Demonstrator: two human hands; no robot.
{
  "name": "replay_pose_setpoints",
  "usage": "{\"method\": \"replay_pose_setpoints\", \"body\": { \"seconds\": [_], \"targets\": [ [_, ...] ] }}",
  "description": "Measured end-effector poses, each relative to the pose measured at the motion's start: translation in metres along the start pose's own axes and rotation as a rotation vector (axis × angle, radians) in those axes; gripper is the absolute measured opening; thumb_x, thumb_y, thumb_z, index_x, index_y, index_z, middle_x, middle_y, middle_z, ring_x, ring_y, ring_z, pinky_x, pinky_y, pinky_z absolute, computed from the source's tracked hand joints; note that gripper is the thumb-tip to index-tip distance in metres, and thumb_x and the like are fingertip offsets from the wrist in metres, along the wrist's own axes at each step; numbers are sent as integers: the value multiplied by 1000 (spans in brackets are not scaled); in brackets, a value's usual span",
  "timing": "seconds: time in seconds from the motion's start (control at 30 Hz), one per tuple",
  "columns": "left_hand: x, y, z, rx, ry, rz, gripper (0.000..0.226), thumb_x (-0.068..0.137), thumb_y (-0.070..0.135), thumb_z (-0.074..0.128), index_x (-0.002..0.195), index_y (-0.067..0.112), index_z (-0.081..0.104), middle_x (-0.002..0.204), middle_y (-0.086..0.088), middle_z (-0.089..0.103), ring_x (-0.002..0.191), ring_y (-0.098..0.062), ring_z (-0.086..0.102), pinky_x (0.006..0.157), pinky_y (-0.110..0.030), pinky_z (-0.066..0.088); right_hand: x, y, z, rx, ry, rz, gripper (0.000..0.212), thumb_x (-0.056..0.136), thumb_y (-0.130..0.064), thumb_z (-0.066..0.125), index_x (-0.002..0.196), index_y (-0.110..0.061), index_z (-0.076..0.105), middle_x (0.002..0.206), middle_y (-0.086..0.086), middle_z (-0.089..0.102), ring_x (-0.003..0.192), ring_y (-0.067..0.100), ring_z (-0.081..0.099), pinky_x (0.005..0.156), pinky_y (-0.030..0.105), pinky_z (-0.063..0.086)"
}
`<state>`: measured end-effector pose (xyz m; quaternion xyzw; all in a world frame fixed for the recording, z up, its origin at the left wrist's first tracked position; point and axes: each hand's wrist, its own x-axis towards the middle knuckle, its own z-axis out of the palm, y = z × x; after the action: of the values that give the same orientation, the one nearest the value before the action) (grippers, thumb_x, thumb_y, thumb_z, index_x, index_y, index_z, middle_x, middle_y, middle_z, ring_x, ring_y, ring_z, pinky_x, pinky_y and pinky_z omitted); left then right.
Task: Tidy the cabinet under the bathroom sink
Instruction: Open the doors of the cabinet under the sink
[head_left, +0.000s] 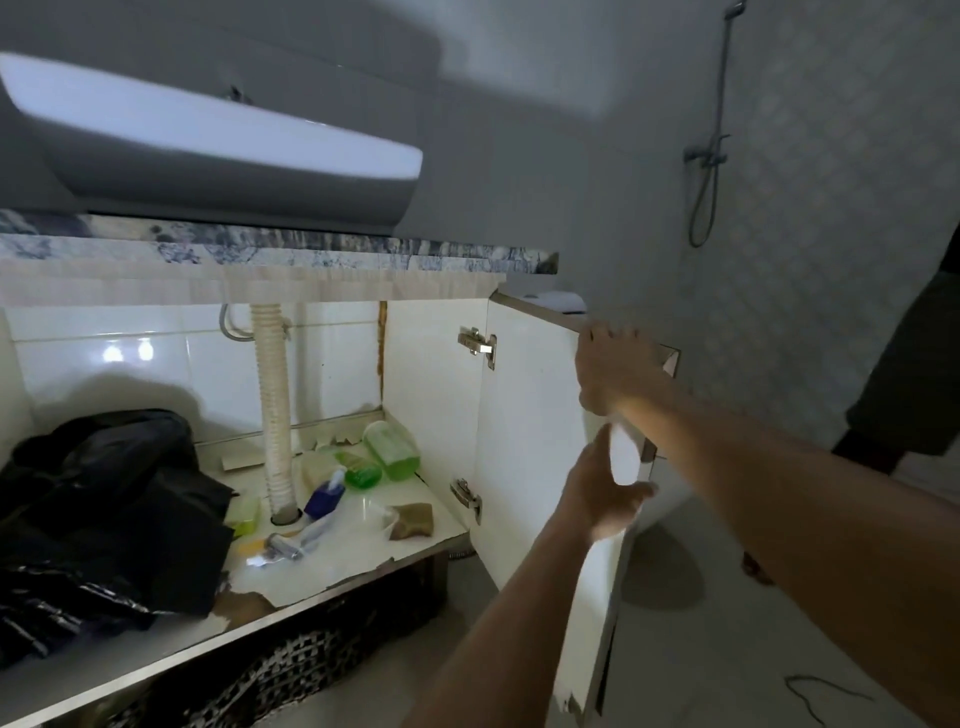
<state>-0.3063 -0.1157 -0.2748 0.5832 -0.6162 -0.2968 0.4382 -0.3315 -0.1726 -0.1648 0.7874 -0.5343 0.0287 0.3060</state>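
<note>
The cabinet under the sink stands open, its white right door (530, 415) swung outward. My right hand (618, 369) grips the top edge of that door. My left hand (602, 493) is closed around the door's outer edge, lower down. On the cabinet floor (358, 556) lie a black plastic bag (104, 509) at the left, a blue bottle (324, 496), two green bottles (392, 449) on their sides, a brown sponge (413, 521) and small loose items by the corrugated drain hose (275, 405).
A white basin (208, 140) sits on a marble counter (291, 249) above the cabinet. A shower hose (709, 171) hangs on the tiled wall at the right. A dark cord (815, 691) lies on the floor, and a dark-clothed person's leg (914, 374) stands at the far right.
</note>
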Motion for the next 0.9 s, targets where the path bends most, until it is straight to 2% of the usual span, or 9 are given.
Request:
{"method": "replay_pose_setpoints", "body": {
  "seconds": [0.17,0.23,0.3,0.37,0.5,0.57,0.67,0.77,0.9],
  "targets": [
    [10,-11,13,16,-145,-83,88,88,28,65,149,44,4,158,4,22,144,-28,28,111,-45,31,-2,16,8,118,10,45,53,83,-19,54,132,-7,36,129,10,45,107,31,49,91,38,38],
    [10,-12,13,46,-186,-93,89,87,29,66,148,48,3,158,3,23,142,-28,31,111,-46,31,-2,17,9,133,-4,65,55,83,-19,53,133,-6,35,133,11,41,114,32,46,97,41,33],
    [10,-15,14,87,-238,-94,89,87,30,66,146,51,3,158,2,24,141,-29,32,112,-48,31,-5,15,9,154,-30,92,62,84,-18,53,140,-3,29,144,15,32,127,35,37,110,49,21],
    [7,-18,11,131,-274,-99,89,86,31,66,145,54,3,158,1,24,141,-30,34,112,-49,33,-8,11,9,187,-45,117,66,86,-18,52,143,-1,25,152,18,21,138,37,24,115,55,6],
    [-3,-35,-16,301,-231,-86,80,92,30,60,151,38,6,159,0,20,143,-28,29,112,-43,29,-15,-8,9,308,-1,89,65,87,-22,54,142,-2,27,156,16,13,146,34,6,115,57,-2],
    [-5,-53,-41,395,-176,-127,77,94,32,57,152,31,8,158,-4,23,143,-27,28,112,-38,28,-21,-23,16,398,29,26,62,86,-23,56,140,-4,30,155,14,15,146,32,9,115,56,-1],
    [-3,-90,-73,439,-100,-257,70,94,27,56,152,22,16,153,-9,33,136,-28,37,108,-33,34,-30,-46,38,510,42,-88,52,88,-24,54,133,-5,36,148,13,24,141,30,20,116,53,5],
    [-11,-134,-90,483,-80,-413,61,93,25,57,146,16,29,148,-12,40,131,-28,42,100,-31,37,-35,-69,72,627,-54,-189,55,91,-28,52,137,-6,33,147,13,27,137,29,28,115,46,15],
    [-19,-188,-119,571,-90,-601,66,93,31,56,150,20,24,151,-8,35,136,-24,36,109,-32,31,-21,-109,120,798,-204,-276,47,91,-27,50,132,-7,40,136,12,41,122,30,46,102,38,37]
  ]
}}
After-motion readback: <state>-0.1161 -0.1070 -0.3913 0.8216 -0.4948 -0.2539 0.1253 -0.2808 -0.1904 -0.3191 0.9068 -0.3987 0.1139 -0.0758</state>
